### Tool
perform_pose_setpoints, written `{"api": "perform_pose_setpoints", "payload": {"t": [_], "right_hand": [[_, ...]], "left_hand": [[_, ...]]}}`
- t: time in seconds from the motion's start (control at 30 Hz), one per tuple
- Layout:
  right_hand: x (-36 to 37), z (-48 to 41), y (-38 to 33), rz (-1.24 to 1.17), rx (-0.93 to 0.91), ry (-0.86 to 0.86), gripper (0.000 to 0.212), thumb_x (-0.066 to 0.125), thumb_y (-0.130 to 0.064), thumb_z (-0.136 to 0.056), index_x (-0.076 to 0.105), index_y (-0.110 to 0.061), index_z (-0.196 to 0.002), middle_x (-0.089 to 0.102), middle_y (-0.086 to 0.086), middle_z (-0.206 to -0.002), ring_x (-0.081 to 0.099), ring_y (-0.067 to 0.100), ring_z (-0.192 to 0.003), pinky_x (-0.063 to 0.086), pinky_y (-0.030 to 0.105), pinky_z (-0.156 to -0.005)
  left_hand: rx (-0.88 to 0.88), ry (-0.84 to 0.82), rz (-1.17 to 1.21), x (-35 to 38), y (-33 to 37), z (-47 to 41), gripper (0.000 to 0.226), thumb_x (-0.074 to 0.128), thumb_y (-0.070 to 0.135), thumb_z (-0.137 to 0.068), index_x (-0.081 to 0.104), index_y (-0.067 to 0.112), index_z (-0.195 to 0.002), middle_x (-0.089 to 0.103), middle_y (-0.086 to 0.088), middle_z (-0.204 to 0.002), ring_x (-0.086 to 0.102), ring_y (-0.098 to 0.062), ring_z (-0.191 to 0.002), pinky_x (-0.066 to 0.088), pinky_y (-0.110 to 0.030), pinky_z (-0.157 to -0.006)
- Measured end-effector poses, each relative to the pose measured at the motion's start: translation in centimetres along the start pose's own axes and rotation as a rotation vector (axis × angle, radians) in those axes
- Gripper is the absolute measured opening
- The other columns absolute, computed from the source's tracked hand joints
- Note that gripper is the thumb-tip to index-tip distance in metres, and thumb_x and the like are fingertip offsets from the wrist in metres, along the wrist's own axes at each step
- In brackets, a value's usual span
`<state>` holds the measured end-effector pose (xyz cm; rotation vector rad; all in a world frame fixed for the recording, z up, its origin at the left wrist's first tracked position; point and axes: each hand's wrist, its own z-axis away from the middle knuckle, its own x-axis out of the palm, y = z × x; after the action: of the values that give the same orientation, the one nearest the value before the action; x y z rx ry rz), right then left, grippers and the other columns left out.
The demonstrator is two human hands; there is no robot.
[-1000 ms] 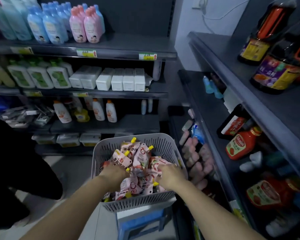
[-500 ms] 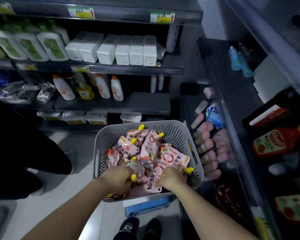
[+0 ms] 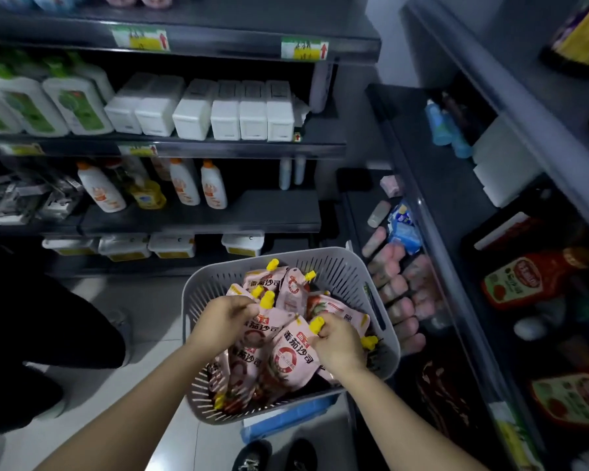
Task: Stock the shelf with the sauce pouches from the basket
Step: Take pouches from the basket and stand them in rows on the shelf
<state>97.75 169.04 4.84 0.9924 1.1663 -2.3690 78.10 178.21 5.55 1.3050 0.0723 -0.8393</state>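
Note:
A grey slotted basket (image 3: 337, 266) stands below me on a blue stool (image 3: 286, 416), piled with several pink sauce pouches (image 3: 269, 287) with yellow caps. My left hand (image 3: 223, 317) is closed on the top of a pouch (image 3: 259, 329) near its yellow cap. My right hand (image 3: 335, 346) grips the neck of another pouch (image 3: 291, 360) just under its yellow cap. Both pouches are lifted a little above the pile. The dark shelf (image 3: 432, 232) runs along the right.
Red ketchup bottles (image 3: 517, 280) and dark bottles lie on the right shelf levels, with pinkish sausage-like packs (image 3: 398, 294) lower down. White boxes and lotion bottles fill the shelving ahead. A person in dark clothes (image 3: 31, 334) stands at the left. My shoes (image 3: 272, 453) show on the tiled floor.
Both hands have closed on pouches and raised them from the pile. The camera has tilted down and closer to the basket.

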Motion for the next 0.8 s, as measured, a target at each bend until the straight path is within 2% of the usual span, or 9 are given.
{"api": "perform_pose_setpoints", "payload": {"t": [0.1,0.23,0.3,0.4,0.5,0.6,0.67,0.7,0.8], "right_hand": [[-0.9,1.3,0.4,-0.111,0.005,0.073,0.018,0.071,-0.011,-0.08,0.057,-0.018,-0.072,0.068,-0.003,-0.075,0.065,0.021,-0.078,0.056,0.039,-0.073],[-3.0,2.9,0.3,-0.122,-0.023,0.211,0.015,0.07,-0.011,-0.082,0.063,-0.023,-0.075,0.067,-0.004,-0.075,0.065,0.022,-0.079,0.054,0.036,-0.071],[-3.9,3.8,0.4,-0.142,-0.036,0.275,0.008,0.068,-0.015,-0.081,0.064,-0.022,-0.083,0.071,-0.003,-0.08,0.066,0.021,-0.08,0.054,0.036,-0.07],[-5.1,4.9,1.2,-0.198,-0.064,0.359,0.013,0.067,-0.015,-0.079,0.058,-0.022,-0.086,0.07,-0.002,-0.075,0.067,0.022,-0.077,0.055,0.042,-0.07],[-7.1,6.7,1.9,-0.28,-0.046,0.473,0.01,0.07,-0.013,-0.08,0.063,-0.014,-0.087,0.073,0.001,-0.078,0.069,0.021,-0.08,0.055,0.045,-0.076],[-9.2,8.8,2.8,-0.302,-0.026,0.558,0.016,0.069,-0.025,-0.079,0.062,-0.013,-0.087,0.072,0.0,-0.078,0.069,0.02,-0.079,0.054,0.046,-0.079],[-10.9,10.7,3.3,-0.31,-0.015,0.638,0.011,0.069,-0.023,-0.079,0.061,-0.015,-0.076,0.068,-0.003,-0.07,0.065,0.018,-0.072,0.053,0.039,-0.073],[-11.9,11.8,3.4,-0.309,-0.021,0.686,0.011,0.069,-0.017,-0.079,0.062,-0.016,-0.071,0.065,-0.004,-0.066,0.061,0.016,-0.068,0.051,0.035,-0.07],[-15.0,15.4,3.8,-0.31,-0.056,0.796,0.005,0.069,-0.013,-0.083,0.073,-0.016,-0.085,0.069,-0.009,-0.076,0.061,0.004,-0.072,0.046,0.02,-0.067]], "left_hand": [[0.092,0.0,0.001,-0.3,2.0,-0.9,0.021,0.063,0.026,-0.091,0.071,0.012,-0.078,0.069,0.005,-0.074,0.063,-0.011,-0.074,0.052,-0.037,-0.075],[0.19,-0.051,-0.024,-0.9,4.8,-2.0,0.029,0.062,0.039,-0.087,0.072,0.012,-0.086,0.07,0.006,-0.081,0.064,-0.011,-0.079,0.051,-0.037,-0.083],[0.222,-0.089,-0.047,-0.9,6.2,-2.2,0.022,0.063,0.034,-0.089,0.071,0.015,-0.082,0.072,0.0,-0.08,0.062,-0.011,-0.074,0.05,-0.034,-0.077],[0.301,-0.148,-0.06,-0.4,8.6,-2.0,0.021,0.06,0.023,-0.093,0.066,0.011,-0.076,0.063,-0.006,-0.065,0.056,-0.014,-0.06,0.05,-0.037,-0.063],[0.377,-0.21,-0.04,0.4,11.3,-1.7,0.024,0.06,0.018,-0.093,0.063,0.008,-0.071,0.053,0.006,-0.055,0.048,-0.006,-0.047,0.042,-0.024,-0.05],[0.469,-0.268,-0.024,1.7,14.2,-1.0,0.026,0.06,0.016,-0.092,0.062,0.014,-0.067,0.055,0.009,-0.055,0.047,-0.003,-0.052,0.042,-0.026,-0.057],[0.511,-0.317,0.021,2.6,16.4,0.2,0.024,0.059,0.01,-0.092,0.066,0.017,-0.07,0.06,0.01,-0.055,0.052,0.001,-0.047,0.044,-0.018,-0.051],[0.537,-0.34,0.033,3.1,17.5,0.9,0.019,0.059,0.009,-0.092,0.068,0.009,-0.075,0.063,0.007,-0.058,0.054,0.001,-0.048,0.044,-0.017,-0.051],[0.627,-0.411,0.054,4.6,20.3,2.8,0.017,0.058,0.008,-0.092,0.067,-0.001,-0.08,0.061,0.0,-0.062,0.055,-0.009,-0.055,0.045,-0.029,-0.059]]}}
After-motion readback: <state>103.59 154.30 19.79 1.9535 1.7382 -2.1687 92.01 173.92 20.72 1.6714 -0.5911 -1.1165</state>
